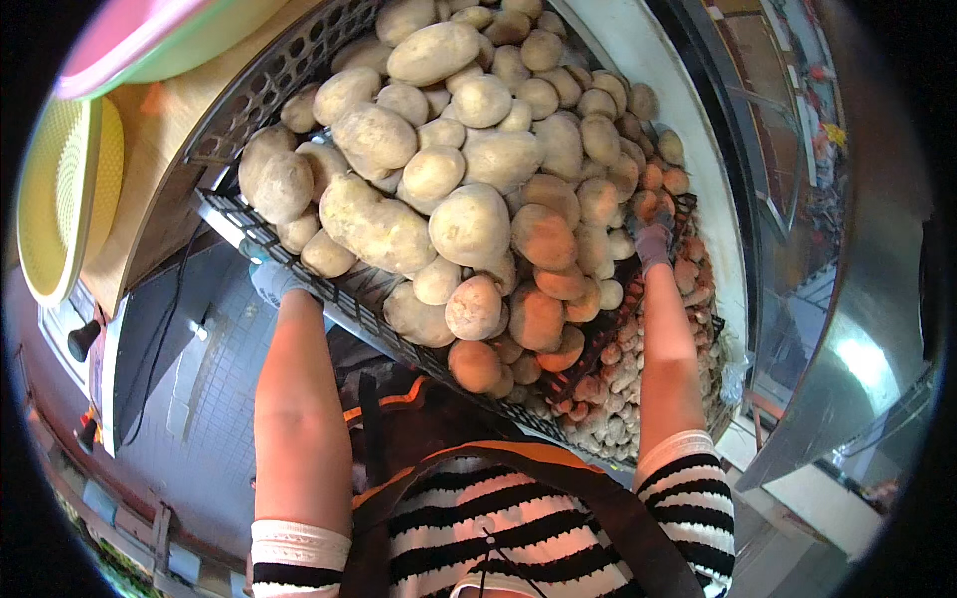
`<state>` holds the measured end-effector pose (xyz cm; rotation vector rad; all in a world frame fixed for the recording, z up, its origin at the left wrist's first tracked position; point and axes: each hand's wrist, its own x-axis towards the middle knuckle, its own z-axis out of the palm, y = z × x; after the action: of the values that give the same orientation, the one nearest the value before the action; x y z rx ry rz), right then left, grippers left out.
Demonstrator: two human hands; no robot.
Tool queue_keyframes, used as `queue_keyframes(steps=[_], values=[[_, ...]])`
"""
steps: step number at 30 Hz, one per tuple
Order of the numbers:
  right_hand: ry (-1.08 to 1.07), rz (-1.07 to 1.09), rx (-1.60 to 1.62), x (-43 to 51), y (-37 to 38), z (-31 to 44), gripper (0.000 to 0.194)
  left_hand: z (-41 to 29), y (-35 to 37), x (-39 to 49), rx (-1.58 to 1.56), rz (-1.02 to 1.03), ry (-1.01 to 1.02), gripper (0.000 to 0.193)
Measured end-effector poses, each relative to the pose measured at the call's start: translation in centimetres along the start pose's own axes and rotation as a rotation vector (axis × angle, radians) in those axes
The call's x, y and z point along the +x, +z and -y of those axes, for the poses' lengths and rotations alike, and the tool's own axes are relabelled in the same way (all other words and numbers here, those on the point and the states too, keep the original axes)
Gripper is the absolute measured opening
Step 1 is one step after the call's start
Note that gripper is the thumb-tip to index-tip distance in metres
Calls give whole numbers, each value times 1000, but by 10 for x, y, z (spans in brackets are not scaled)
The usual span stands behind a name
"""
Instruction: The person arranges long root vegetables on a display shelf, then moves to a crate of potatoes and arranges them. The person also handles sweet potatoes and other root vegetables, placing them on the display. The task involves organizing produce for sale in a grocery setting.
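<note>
A large heap of potatoes (pixel 471 224) fills a black slatted plastic crate (pixel 359 310) before me. My left hand (pixel 275 278), in a grey glove, is at the crate's near left edge; its fingers are partly hidden, so its grip is unclear. Gloved too, my right hand (pixel 652 228) reaches to the heap's right side, its fingers on a small potato (pixel 644 204) beside the dark red crate wall (pixel 598 340). Smaller, knobbly produce (pixel 617 404) lies beyond that wall, under my right forearm.
Yellow plastic baskets (pixel 60 202) and a pink and green basin (pixel 149 45) stand on a wooden surface (pixel 161 142) at the left. A white ledge (pixel 673 82) borders the crates on the right. A black cable (pixel 168 329) hangs at the lower left.
</note>
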<state>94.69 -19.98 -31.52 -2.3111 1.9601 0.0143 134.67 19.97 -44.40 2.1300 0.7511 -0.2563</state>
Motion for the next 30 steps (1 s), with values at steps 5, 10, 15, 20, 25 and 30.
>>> queue_keyframes(steps=[5, 10, 15, 20, 25, 30], values=[[119, -32, 395, 46, 39, -23, 64, -1, 0, 0, -30, 8, -71, 66], [40, 88, 335, -8, -15, -20, 69, -8, -4, -2, 8, 24, -85, 50], [-252, 375, 539, -148, -101, -5, 76, -21, -6, -8, -40, 66, -201, 44], [21, 877, 398, -240, -98, 28, 72, -23, 3, -7, -29, 51, -131, 41], [134, 677, 627, -233, -84, 26, 49, -21, 8, 0, -14, 57, -85, 39], [308, 107, 562, -117, -31, -33, 58, -7, 13, 9, -4, 49, -62, 37]])
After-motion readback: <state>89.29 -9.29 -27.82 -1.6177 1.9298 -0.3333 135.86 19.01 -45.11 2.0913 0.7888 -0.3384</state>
